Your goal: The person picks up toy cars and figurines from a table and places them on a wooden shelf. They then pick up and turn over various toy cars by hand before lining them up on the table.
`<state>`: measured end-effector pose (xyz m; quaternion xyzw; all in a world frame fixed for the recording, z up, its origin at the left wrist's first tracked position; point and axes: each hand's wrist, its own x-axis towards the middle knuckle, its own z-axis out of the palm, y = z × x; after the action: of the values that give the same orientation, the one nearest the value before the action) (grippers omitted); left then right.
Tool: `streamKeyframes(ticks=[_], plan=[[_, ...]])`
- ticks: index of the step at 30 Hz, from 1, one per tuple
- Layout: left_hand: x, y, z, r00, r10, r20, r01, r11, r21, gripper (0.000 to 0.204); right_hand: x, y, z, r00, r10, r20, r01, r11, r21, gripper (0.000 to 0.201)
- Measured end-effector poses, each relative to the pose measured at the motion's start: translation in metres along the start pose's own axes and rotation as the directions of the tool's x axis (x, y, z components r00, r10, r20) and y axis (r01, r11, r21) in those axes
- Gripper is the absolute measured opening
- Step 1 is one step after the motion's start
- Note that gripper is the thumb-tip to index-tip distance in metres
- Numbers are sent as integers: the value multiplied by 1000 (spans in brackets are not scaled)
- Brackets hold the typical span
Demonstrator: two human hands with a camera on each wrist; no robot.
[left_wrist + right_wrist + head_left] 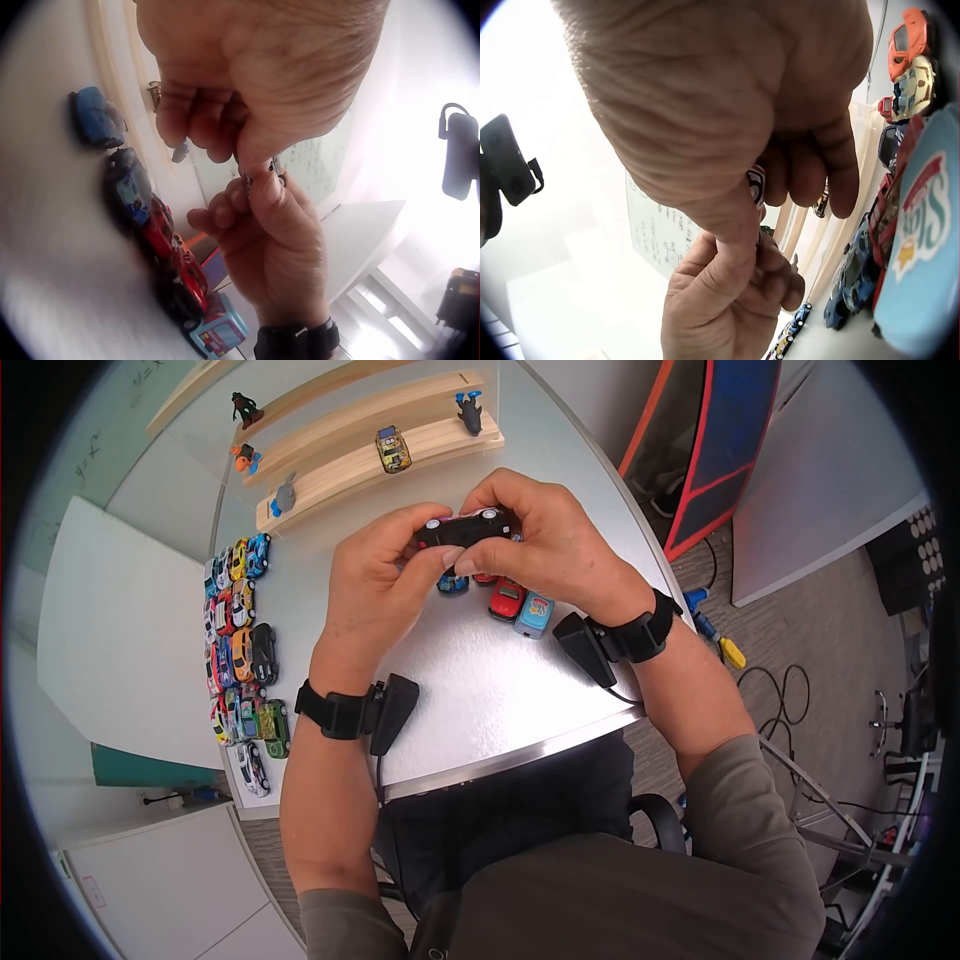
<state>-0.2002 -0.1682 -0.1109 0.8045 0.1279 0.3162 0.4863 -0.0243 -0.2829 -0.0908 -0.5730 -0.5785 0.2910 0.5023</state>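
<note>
Both hands meet above the middle of the table around one toy car, whose black underside and wheels face the head camera. The left hand pinches its left end between thumb and fingers. At the other end the right hand grips it, the two thumb tips touching on the near side. Below the hands stand a red car, a light blue vehicle and a dark blue car, partly covered. In both wrist views the fingers hide most of the held car.
Toy cars in several rows line the table's left edge. Wooden steps at the back carry a yellow patterned car and small figures, among them a grey one. A black cable runs from each wrist camera.
</note>
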Motion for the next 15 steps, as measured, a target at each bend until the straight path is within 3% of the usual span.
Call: streamKeyframes(ticks=[8, 10, 14, 15], plan=[[0, -3, -1, 1000, 18, 21, -19, 999, 29, 31, 0, 3, 1, 999, -41, -30, 39, 998, -51, 36], [1, -5, 0, 999, 34, 36, -35, 999, 18, 30, 1, 5, 1, 987, -150, -55, 140, 978, -156, 40], [1, -4, 1, 999, 5, 46, -5, 1000, -7, 30, 0, 2, 2, 995, -83, -48, 77, 989, -129, 42], [1, -6, 4, 1000, 26, -5, -26, 999, -24, 29, 0, 2, 2, 996, -80, -48, 73, 988, -135, 43]])
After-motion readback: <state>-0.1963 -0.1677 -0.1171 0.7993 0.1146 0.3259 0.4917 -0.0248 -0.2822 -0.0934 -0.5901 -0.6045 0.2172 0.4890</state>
